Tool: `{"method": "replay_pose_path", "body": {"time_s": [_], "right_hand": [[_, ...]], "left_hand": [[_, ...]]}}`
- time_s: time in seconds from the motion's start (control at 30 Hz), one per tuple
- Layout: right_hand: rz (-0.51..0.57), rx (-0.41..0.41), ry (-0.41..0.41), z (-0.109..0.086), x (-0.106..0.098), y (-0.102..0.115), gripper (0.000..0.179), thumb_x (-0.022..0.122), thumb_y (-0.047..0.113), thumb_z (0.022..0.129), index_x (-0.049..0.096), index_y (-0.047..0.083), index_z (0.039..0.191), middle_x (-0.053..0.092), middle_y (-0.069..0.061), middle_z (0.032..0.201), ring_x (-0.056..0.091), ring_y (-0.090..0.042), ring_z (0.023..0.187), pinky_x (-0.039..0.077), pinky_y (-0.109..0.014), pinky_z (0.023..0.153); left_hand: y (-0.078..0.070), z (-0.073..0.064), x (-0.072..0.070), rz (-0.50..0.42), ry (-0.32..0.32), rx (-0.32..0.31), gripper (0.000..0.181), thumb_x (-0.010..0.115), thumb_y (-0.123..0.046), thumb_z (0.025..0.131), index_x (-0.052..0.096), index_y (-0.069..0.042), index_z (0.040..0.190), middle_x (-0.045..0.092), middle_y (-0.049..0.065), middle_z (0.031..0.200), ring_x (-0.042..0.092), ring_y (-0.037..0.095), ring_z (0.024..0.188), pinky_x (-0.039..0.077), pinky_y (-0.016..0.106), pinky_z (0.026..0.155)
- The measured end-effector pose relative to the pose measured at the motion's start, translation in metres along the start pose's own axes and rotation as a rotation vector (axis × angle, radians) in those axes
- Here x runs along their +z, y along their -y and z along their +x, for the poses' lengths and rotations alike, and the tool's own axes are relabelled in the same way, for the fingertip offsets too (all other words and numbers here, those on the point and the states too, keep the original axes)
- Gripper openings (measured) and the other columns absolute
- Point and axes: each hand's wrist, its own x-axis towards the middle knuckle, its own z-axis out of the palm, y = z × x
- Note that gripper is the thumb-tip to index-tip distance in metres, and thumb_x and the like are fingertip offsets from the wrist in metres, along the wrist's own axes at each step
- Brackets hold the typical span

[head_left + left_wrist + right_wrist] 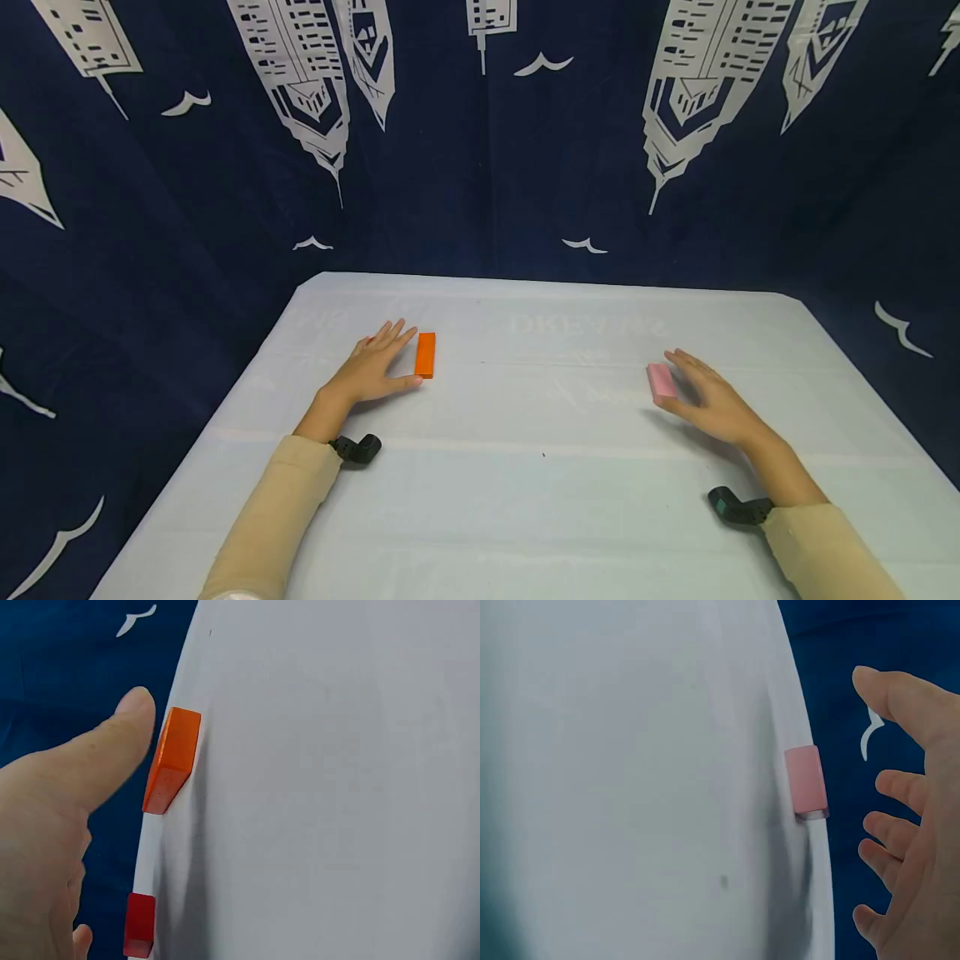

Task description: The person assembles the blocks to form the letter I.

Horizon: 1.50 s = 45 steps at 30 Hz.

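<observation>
An orange rectangular block (425, 356) lies on the left part of the table. Just left of it is my left hand (369, 367), fingers spread and pointing forward; nothing is gripped. A red block (139, 925) shows low in the left wrist view, and the left hand hides nearly all of it in the head view. On the right sits a pink block (661, 380). My right hand (712, 404) is beside its right side with fingers extended, the thumb near the block's close end. The right wrist view has a gap between this hand and the pink block (807, 780).
The table (510, 500) has a white cover and cut-off far corners. Behind it hangs a dark blue curtain (487, 200) with white building and bird prints. Black wrist cameras are strapped to the left wrist (358, 449) and right wrist (738, 507).
</observation>
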Motion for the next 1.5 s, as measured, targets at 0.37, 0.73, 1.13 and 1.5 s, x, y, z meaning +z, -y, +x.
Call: {"method": "replay_pose_path", "body": {"time_s": [0.37, 0.73, 1.13, 1.5], "right_hand": [[0.050, 0.038, 0.018, 0.002, 0.007, -0.003, 0.072, 0.065, 0.035, 0.092, 0.037, -0.006, 0.145, 0.022, -0.031, 0.153, 0.018, -0.055, 0.138, 0.016, -0.074, 0.103], [0.056, 0.067, -0.014, 0.003, 0.017, -0.009, 0.064, 0.064, 0.030, 0.093, 0.041, -0.005, 0.142, 0.027, -0.032, 0.151, 0.023, -0.055, 0.136, 0.020, -0.070, 0.106], [0.111, 0.085, -0.108, 0.005, 0.026, -0.017, 0.059, 0.063, 0.030, 0.094, 0.045, -0.003, 0.140, 0.032, -0.031, 0.149, 0.026, -0.054, 0.135, 0.022, -0.067, 0.107], [0.130, 0.064, -0.147, 0.003, 0.031, -0.018, 0.055, 0.060, 0.029, 0.097, 0.047, -0.004, 0.139, 0.036, -0.034, 0.145, 0.029, -0.055, 0.133, 0.024, -0.067, 0.106]], "left_hand": [[0.002, 0.017, 0.003, -0.067, 0.051, 0.001, 0.088, 0.070, -0.052, 0.084, 0.034, -0.010, 0.152, 0.023, 0.013, 0.159, 0.017, 0.031, 0.146, 0.016, 0.061, 0.113], [0.000, 0.027, 0.004, -0.076, 0.095, -0.022, 0.090, 0.072, -0.052, 0.082, 0.034, -0.010, 0.152, 0.027, 0.015, 0.158, 0.020, 0.031, 0.146, 0.014, 0.054, 0.116], [-0.001, 0.032, 0.005, -0.057, 0.096, -0.039, 0.091, 0.075, -0.052, 0.079, 0.037, -0.012, 0.151, 0.032, 0.014, 0.156, 0.025, 0.030, 0.144, 0.008, 0.058, 0.116], [0.001, 0.034, 0.011, -0.111, 0.077, -0.051, 0.089, 0.078, -0.049, 0.077, 0.040, -0.013, 0.149, 0.040, 0.012, 0.151, 0.033, 0.030, 0.140, 0.006, 0.057, 0.116]]}}
